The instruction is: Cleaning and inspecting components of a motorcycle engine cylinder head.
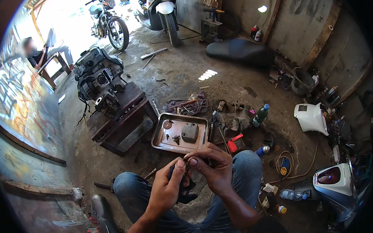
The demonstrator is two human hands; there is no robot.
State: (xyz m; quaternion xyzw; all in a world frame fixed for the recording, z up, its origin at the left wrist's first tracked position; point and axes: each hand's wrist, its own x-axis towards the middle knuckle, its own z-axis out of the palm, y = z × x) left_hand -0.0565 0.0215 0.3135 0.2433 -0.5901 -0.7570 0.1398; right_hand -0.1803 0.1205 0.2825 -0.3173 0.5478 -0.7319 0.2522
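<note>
Between my knees, my left hand (167,184) is closed around a dark mechanical part (187,197) with a black lower end; its kind is mostly hidden by the fingers. My right hand (213,169) pinches at the upper end of that part, close to my left thumb, and what lies between its fingertips is too small to name. Just beyond both hands, a metal tray (155,136) rests on the floor. In it lie a grey box-shaped metal part (189,132), a round disc (167,125) and a few small dark parts (176,139).
An engine (98,79) sits on a wooden stand (124,113) at left. Right of the tray are a red-topped container (235,143), a green bottle (260,115) and a spray can (262,150). A motorcycle seat (239,52) lies farther back. A person (41,56) sits far left.
</note>
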